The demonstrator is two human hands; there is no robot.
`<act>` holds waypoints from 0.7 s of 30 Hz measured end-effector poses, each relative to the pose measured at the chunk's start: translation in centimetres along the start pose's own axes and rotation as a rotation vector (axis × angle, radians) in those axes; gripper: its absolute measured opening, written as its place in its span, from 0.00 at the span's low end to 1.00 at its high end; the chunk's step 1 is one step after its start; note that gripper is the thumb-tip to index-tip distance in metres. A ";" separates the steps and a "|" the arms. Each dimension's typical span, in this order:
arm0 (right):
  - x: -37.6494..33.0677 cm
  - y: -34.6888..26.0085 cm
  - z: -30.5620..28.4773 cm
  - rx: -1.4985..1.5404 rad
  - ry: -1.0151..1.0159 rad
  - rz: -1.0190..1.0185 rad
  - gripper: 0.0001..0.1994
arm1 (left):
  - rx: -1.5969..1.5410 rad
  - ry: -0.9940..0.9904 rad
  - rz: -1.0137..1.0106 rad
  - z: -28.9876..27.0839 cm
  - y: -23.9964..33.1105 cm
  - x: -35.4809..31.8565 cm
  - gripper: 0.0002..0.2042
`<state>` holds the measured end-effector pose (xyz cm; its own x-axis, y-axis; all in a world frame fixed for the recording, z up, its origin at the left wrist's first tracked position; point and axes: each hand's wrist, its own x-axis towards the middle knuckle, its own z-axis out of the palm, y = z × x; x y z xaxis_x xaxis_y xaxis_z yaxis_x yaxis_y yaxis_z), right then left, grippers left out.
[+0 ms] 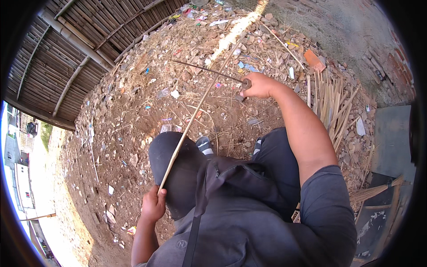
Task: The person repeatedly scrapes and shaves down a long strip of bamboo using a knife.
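Pinches a pale stick [194, 118] in left hand [153, 204] at seven o'clock, clasps a dark tool [230, 77] in right hand [258, 85] at one.

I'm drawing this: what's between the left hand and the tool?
In the head view: the left knee, littered ground and a long stick reaching from the left hand past the tool.

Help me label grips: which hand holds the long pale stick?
The left hand, closed around the pale stick; the right hand grips a thin dark tool.

Outdoor yard [120, 178], littered dirt [133, 111], bamboo wall [38, 60]
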<state>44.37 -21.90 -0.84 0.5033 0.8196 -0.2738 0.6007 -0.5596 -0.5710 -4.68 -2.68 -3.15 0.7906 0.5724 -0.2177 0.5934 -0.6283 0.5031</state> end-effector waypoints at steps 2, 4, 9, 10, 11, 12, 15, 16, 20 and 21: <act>0.4 0.6 1.5 -0.024 0.119 -0.040 0.19 | 0.021 0.035 0.012 0.3 0.4 0.1 0.22; 0.3 -0.9 2.4 -0.071 0.250 -0.098 0.16 | 0.051 0.060 0.011 0.3 0.6 -0.5 0.21; -2.0 -4.7 1.3 -0.438 0.115 -0.172 0.16 | 0.068 0.105 0.075 0.5 0.0 -0.9 0.19; -0.4 -1.8 0.6 -0.196 0.167 -0.072 0.16 | 0.078 0.100 0.043 0.6 0.2 -0.6 0.18; 0.4 0.9 0.4 0.045 0.221 0.034 0.17 | 0.074 0.097 0.046 0.5 0.4 -0.9 0.18; 0.8 3.3 0.5 0.040 0.232 0.029 0.17 | 0.076 0.109 0.040 0.4 0.7 -0.6 0.18; 1.5 6.4 1.0 0.224 0.565 0.148 0.13 | 0.118 0.139 0.058 0.0 0.2 -0.2 0.18; 0.9 5.5 0.9 0.107 0.483 0.099 0.17 | 0.115 0.115 0.070 -0.2 0.2 -0.2 0.18; -2.2 -2.4 1.2 -0.266 0.211 -0.076 0.16 | 0.023 -0.004 0.045 -1.4 1.1 -0.2 0.19; -2.6 -3.9 1.7 -0.264 0.206 -0.075 0.16 | 0.024 -0.008 0.041 -1.6 1.3 -0.1 0.19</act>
<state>39.69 -21.61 0.76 0.5504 0.8327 -0.0609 0.7674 -0.5333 -0.3560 -4.25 -2.65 -1.12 0.8156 0.5417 -0.2034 0.5635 -0.6637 0.4918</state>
